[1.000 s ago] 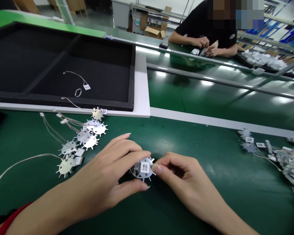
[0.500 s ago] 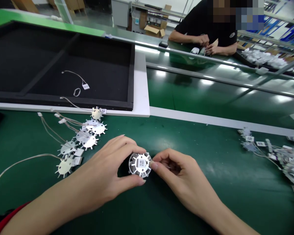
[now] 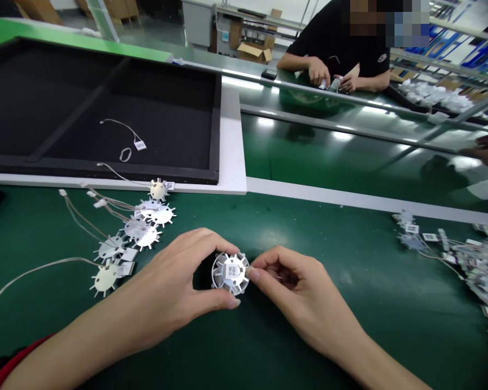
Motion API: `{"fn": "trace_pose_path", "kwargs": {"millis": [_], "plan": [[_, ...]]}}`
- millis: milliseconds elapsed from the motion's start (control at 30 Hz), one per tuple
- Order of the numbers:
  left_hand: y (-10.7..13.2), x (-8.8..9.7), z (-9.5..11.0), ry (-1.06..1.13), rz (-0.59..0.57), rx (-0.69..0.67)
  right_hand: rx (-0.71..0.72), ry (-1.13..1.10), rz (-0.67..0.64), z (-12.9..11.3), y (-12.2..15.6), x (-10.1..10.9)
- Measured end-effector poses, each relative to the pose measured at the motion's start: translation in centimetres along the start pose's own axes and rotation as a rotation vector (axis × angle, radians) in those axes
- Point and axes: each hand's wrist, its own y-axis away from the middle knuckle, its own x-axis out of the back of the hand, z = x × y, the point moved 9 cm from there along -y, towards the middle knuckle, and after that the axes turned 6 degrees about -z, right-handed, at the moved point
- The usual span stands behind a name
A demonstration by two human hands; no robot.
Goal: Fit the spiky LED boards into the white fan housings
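Though between fingers — toothed disc visible

The single view looks forward and down from the person's head, close above both bare hands and the glossy green surface, reaching the black-shirted co-worker beyond.

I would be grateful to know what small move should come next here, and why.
Perhaps the right hand should gently press the silver toothed metal disc at its right edge: the thumb tip lies there, while the left hand steadies the pale round holder whose rim shows around the disc.
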Motion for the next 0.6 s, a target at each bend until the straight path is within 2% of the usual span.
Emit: {"fn": "trace_pose_path", "kwargs": {"millis": [200, 367, 600], "plan": [[-0.28, -0.05, 0.23, -0.007, -0.037, -0.034, 0.002, 0.004, -0.005, -0.01, 0.12, 0.1], [-0.07, 0.2, 0.45, 0.029, -0.035, 0.032, -0.01, -0.008, -0.023, 0.03, 0.2, -0.06], [0.01, 0.22, 0.5, -0.042, -0.063, 0.04, -0.017, -0.011, -0.041, 0.18, 0.2, -0.32]]}}
